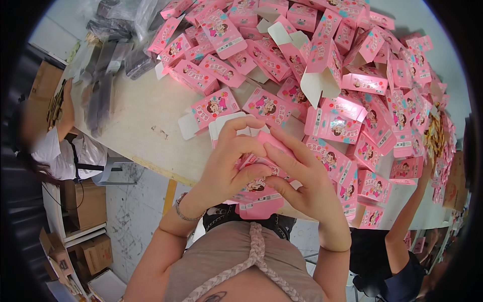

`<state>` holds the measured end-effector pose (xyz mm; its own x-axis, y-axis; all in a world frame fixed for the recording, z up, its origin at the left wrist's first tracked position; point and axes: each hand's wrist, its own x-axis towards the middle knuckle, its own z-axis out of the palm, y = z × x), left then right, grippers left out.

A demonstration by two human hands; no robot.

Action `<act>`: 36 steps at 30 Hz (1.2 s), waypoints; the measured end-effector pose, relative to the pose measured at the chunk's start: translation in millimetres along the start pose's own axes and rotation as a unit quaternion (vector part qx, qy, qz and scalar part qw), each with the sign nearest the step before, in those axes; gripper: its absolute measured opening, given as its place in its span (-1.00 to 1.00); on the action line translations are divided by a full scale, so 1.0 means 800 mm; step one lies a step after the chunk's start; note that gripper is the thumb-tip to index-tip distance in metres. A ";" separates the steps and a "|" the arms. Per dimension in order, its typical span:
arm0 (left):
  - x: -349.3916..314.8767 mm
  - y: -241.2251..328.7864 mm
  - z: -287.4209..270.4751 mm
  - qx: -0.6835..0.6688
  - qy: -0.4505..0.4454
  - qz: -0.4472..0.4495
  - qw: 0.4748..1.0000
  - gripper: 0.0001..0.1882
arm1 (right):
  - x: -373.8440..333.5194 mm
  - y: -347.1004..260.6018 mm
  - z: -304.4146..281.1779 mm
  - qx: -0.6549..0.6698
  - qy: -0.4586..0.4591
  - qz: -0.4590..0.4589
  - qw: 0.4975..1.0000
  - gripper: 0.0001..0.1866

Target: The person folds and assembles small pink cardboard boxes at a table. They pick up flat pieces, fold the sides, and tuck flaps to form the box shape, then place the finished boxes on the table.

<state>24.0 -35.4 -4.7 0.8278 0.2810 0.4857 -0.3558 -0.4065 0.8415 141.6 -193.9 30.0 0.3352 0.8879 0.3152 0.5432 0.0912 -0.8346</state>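
Pale and scuffed, the bench (136,116) fills the upper view, and at its near edge I have both hands closed around one pink carton (259,194) printed with a cartoon figure. My left hand (229,166) has its grip wrapped over the carton's upper left, fingers curled down across the top flap, thumb pressed against the front. My right hand (302,181) meets it from the other side, fingers laid flat over the top and index tip touching the left fingers, so the carton is pinched between the two palms with only its lower rounded flap and part of the printed face showing below. A thin bracelet (182,214) sits on my left wrist. Just behind the hands lies an unfolded carton blank (204,113) with its white inside flap turned up, and beside it more flat pink ones. Farther back and to the right a big heap of pink cartons (362,75) spreads across the bench, some folded up, some open with white flaps standing. At the far left corner of the bench sit grey plastic-wrapped bundles (108,55). A person in a white top (65,151) sits at the left end, and another person's raised arm (407,216) reaches up toward the heap at lower right. Brown cardboard boxes (88,226) stand on the floor at lower left.
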 end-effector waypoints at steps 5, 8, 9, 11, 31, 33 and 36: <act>0.001 -0.011 -0.015 0.068 0.129 0.004 0.989 -0.55 | 0.058 -0.026 -0.063 -0.082 -0.033 0.266 0.960 -0.38; 0.021 -0.004 -0.052 0.002 0.249 0.003 0.969 -0.40 | 0.056 -0.035 -0.060 -0.176 0.057 0.384 0.905 -0.29; 0.008 -0.007 -0.057 0.027 0.253 -0.032 0.966 -0.43 | 0.035 -0.018 -0.032 -0.198 0.058 0.330 0.921 -0.27; -0.017 -0.015 -0.065 0.092 0.251 -0.090 0.959 -0.46 | 0.008 0.023 0.023 -0.233 0.056 0.198 0.950 -0.21; 0.041 0.008 0.016 -0.263 0.095 -0.157 0.947 -0.60 | 0.016 -0.056 0.009 -0.186 0.056 0.013 0.981 -0.29; 0.045 0.026 0.002 -0.216 0.029 -0.186 0.958 -0.53 | 0.000 -0.025 0.016 -0.205 0.065 0.046 0.975 -0.06; 0.054 0.062 -0.013 -0.238 -0.053 -0.213 0.946 -0.31 | -0.013 0.016 0.018 -0.081 0.270 0.044 0.959 -0.15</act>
<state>37.5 -34.5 60.2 0.9700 0.2319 0.0736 -0.1144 0.1681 0.9791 134.1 -195.6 9.9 0.7103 0.5227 0.4714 0.5928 -0.0831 -0.8011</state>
